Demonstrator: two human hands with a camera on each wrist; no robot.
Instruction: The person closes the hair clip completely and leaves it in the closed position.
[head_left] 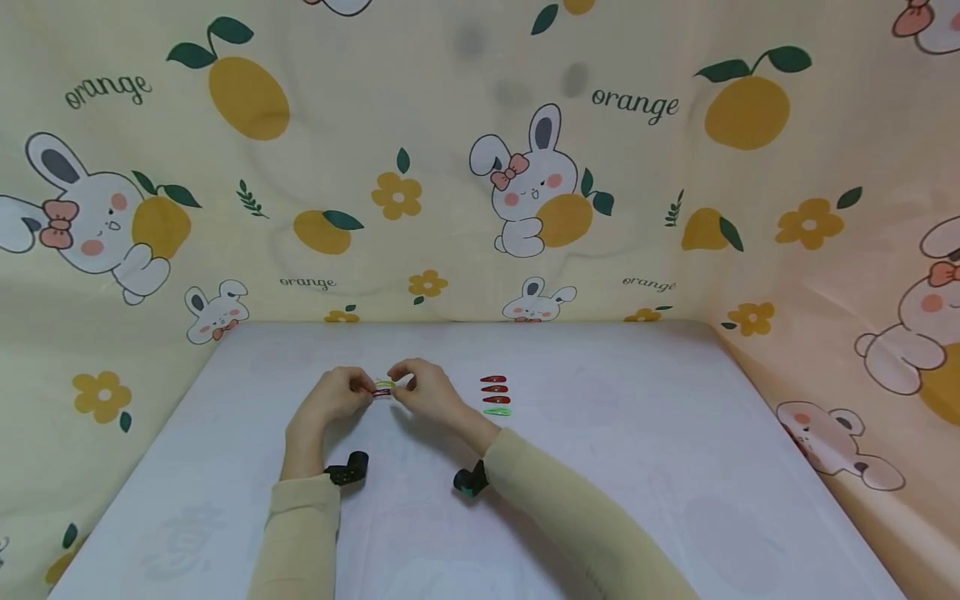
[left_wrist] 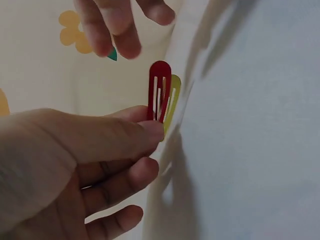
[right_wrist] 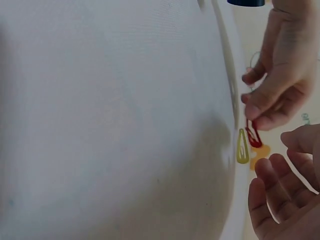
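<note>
Lower left of the head view's centre, a red clip (left_wrist: 160,71) is pinched by the left hand (head_left: 333,396) beside a yellow clip (left_wrist: 176,83); the right hand's (head_left: 429,390) fingers are loosely parted, nothing gripped. Arranging seems underway; careful release on the counter (head_left: 637,483) is probably called for.

We log a curtained-off table nook, home or studio we cannot tell: white table (head_left: 637,500), pale cloth (head_left: 337,125) hung behind it and along both sides, printed with rabbits (head_left: 528,196), oranges (head_left: 249,98) and flowers (head_left: 397,208), and black wrist cameras (head_left: 352,468) marking it as a filming spot.
</note>
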